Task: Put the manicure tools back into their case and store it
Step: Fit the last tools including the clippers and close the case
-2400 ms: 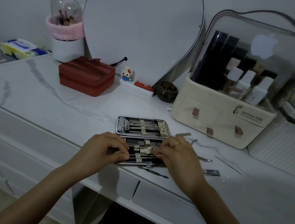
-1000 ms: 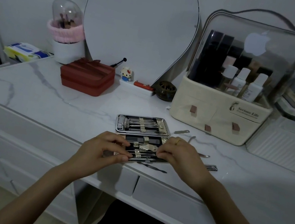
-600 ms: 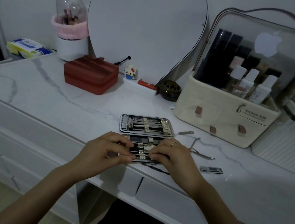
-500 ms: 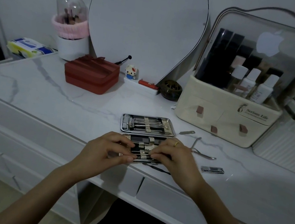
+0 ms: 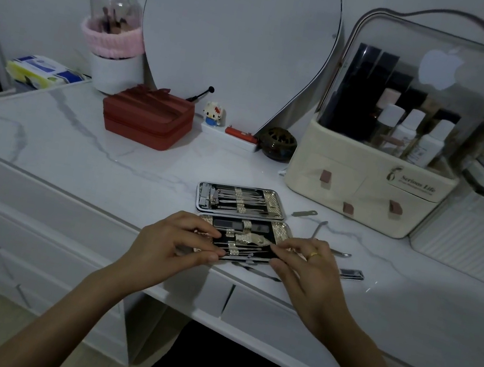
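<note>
Both hands, left hand [image 5: 173,244] and right hand [image 5: 305,267], pinched a thin tool into the open case [image 5: 282,232], apparently seating it under its strap; loose nail clippers [image 5: 350,274] on the table [image 5: 78,151] looked next.

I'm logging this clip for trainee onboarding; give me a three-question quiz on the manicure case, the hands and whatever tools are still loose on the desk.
1. True or false: the manicure case lies shut on the desk.
2. The nail clipper lies: A) inside the case, B) on the desk beside the right hand, C) on the red box.
3. Which hand wears the gold ring?

Key:
1. False: it lies open, with both halves showing tools under straps.
2. B. More loose tools lie beyond it, such as the small file.
3. The right hand. It and the left hand are both at the near half of the case.
</note>
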